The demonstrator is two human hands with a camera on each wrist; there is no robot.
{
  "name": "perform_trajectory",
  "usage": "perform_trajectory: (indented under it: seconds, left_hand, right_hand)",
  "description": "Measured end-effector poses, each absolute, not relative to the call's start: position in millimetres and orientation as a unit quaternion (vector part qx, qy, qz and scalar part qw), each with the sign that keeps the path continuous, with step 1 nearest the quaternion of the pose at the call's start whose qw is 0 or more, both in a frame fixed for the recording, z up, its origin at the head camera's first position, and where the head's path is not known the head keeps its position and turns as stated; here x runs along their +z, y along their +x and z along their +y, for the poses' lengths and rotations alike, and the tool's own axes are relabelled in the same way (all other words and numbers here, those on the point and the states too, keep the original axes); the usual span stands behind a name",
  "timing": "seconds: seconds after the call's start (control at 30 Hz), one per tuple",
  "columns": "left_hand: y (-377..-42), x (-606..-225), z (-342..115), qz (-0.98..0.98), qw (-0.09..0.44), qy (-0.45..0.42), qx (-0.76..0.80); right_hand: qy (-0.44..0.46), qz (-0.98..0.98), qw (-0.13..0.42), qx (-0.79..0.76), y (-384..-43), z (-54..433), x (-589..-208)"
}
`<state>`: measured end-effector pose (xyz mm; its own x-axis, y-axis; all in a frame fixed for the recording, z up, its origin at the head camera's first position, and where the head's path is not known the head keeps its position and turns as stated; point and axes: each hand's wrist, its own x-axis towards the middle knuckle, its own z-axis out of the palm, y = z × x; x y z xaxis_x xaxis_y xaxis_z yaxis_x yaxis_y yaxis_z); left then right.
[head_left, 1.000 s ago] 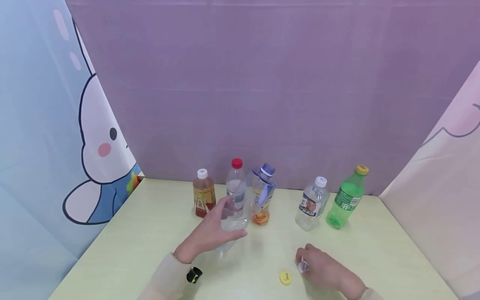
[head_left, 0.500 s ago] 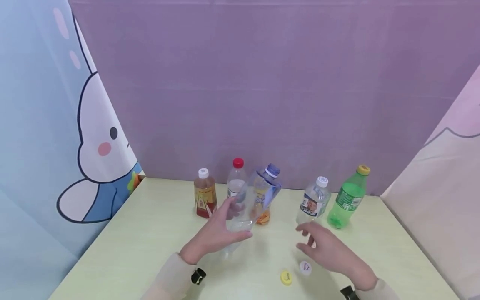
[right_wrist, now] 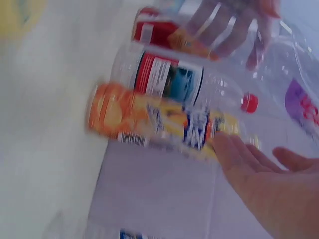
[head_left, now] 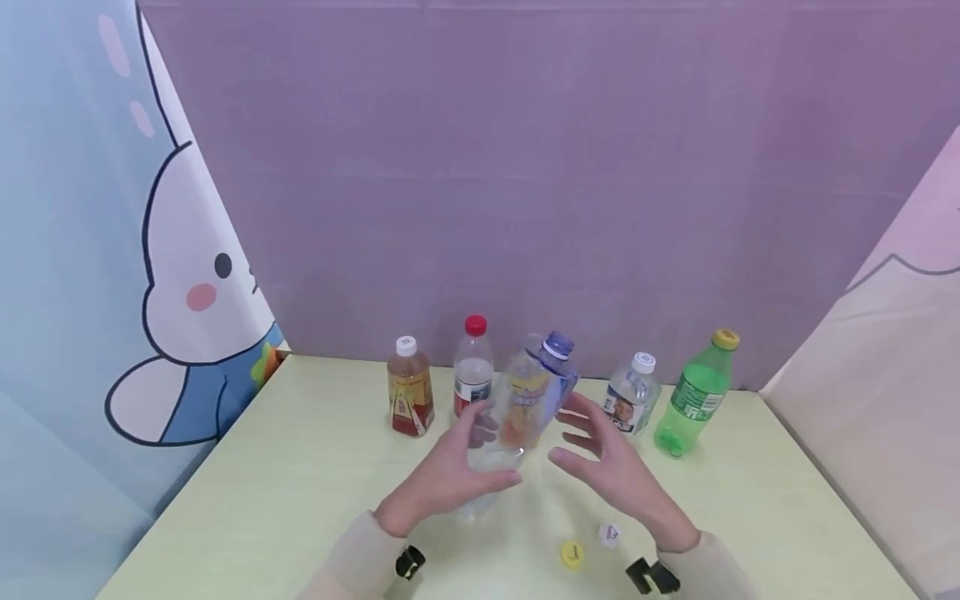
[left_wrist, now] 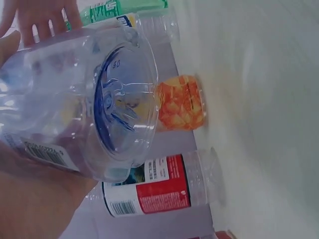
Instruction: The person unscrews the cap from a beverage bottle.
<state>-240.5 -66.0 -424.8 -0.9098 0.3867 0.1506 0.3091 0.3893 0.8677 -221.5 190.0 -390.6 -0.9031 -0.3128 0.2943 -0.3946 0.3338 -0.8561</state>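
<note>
A large clear plastic bottle (head_left: 491,454) with a blue cap (head_left: 558,344) leans to the right above the table. My left hand (head_left: 442,479) grips its lower part, fingers behind and thumb in front. In the left wrist view the clear bottle (left_wrist: 60,74) shows its base. My right hand (head_left: 611,467), fingers spread and slightly bent, is just right of the bottle and holds nothing. Behind the bottle stands a smaller drink bottle (right_wrist: 164,119) with an orange and yellow label. A yellow cap (head_left: 572,554) and a white cap (head_left: 610,535) lie on the table near my right wrist.
On the pale table (head_left: 300,475), a brown drink bottle (head_left: 409,392) and a red-capped bottle (head_left: 474,367) stand at left. A white-capped clear bottle (head_left: 633,396) and a green bottle (head_left: 697,392) stand at right. A purple cloth (head_left: 525,167) hangs behind.
My right hand has put the white cap on the table, let go and moved up and left towards the large bottle. My left hand has carried that bottle slightly right.
</note>
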Motion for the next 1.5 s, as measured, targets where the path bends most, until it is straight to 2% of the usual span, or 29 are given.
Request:
perform_trajectory:
  seconds: [0.27, 0.47, 0.67, 1.13, 1.3, 1.5]
  left_hand:
    - [-236.8, -429.2, -52.3, 0.824, 0.035, 0.224, 0.519]
    - [-233.4, -432.3, -46.2, 0.822, 0.043, 0.225, 0.521]
    - [-231.1, -434.7, -41.5, 0.825, 0.049, 0.233, 0.512]
    - [-239.2, -431.3, -53.2, 0.851, 0.063, 0.25, 0.457]
    - [-246.4, -430.1, -60.4, 0.847, 0.02, 0.247, 0.471]
    - [-256.1, -423.5, -64.8, 0.839, -0.087, 0.214, 0.493]
  right_hand:
    - [0.261, -0.723, 0.02, 0.639, -228.5, 170.2, -391.4]
    - [0.255, -0.683, 0.016, 0.684, -227.9, 163.5, -396.7]
    - [0.225, -0.691, 0.018, 0.686, -226.5, 165.8, -396.3]
    - [0.219, -0.732, 0.033, 0.644, -229.5, 177.8, -386.7]
    - [0.201, -0.749, 0.057, 0.628, -232.6, 184.5, -380.6]
    - [0.195, -0.766, 0.085, 0.606, -236.6, 192.7, -376.6]
